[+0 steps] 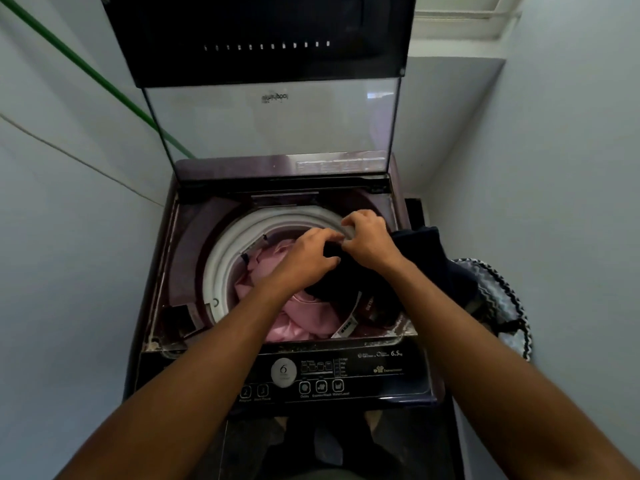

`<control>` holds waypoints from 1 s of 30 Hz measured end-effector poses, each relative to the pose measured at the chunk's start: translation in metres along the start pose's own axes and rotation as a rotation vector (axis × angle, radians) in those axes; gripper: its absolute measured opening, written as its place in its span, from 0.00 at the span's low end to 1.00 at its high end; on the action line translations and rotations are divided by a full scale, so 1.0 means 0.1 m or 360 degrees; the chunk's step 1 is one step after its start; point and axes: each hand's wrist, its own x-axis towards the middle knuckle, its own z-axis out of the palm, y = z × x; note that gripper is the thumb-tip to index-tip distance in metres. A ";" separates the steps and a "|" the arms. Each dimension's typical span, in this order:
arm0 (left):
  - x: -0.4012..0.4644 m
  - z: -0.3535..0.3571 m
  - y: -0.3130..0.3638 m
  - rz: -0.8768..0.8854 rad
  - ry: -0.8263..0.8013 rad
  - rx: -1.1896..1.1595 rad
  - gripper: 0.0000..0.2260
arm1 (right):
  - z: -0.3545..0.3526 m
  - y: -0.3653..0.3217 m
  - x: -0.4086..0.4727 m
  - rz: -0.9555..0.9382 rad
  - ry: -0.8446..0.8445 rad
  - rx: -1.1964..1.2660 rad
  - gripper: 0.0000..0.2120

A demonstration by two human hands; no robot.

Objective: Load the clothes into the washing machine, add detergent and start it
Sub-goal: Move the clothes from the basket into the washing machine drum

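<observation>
While the glass lid [270, 129] of the top-loading washing machine [166, 258] stands upright, both hands meet over the round drum's ribbed white rim [221, 258]. Left hand [304, 252] and right hand [369, 237] each pinch a limp dark garment [349, 275] at the drum's two o'clock, draped over soft, crumpled pink clothes [298, 317] inside. A zigzag-patterned laundry bag [502, 299] sits at three o'clock beside the machine.

A green hose [86, 69] runs diagonally down the pale left wall [69, 220] towards the back corner. A thin white cord [74, 157] crosses the same wall below it. A white louvred window [460, 15] sits top right.
</observation>
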 end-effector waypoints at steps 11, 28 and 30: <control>0.26 0.62 0.76 0.0309 -0.0107 -0.0093 0.29 | -0.47 0.95 -0.33 0.0410 0.0133 0.0046 0.52; 0.27 0.88 0.86 0.0260 -0.0138 0.0006 0.39 | -0.47 1.60 -0.74 0.0775 -0.0630 0.1400 0.28; 0.27 0.90 0.85 0.0246 -0.0120 -0.0002 0.39 | -0.56 1.53 -0.74 0.0849 -0.0514 0.1338 0.26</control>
